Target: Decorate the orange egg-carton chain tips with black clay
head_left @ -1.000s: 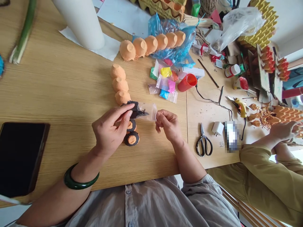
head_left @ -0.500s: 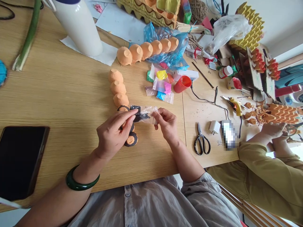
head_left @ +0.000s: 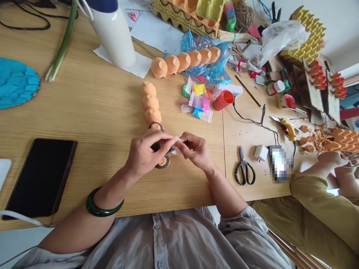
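Observation:
My left hand and my right hand meet at a small clear plastic bag with black, clay-like material in it. Left thumb and fingers pinch one side of the bag; the right ones close on its other end. Most of the bag is hidden by my fingers. Beneath and beside my left hand runs a line of orange egg-carton cups. The nearest cup has a black rim, as does another cup just above my hand. A longer row of orange cups lies farther back.
Coloured clay packets and a red cup stand beyond my hands. Scissors, a white charger and a glue gun lie right. A co-worker's hands work at far right. A tablet lies left.
My hands have drawn closer together, and the bag, stretched between them before, is now bunched up. The whole view has shifted, with the table's things appearing farther right.

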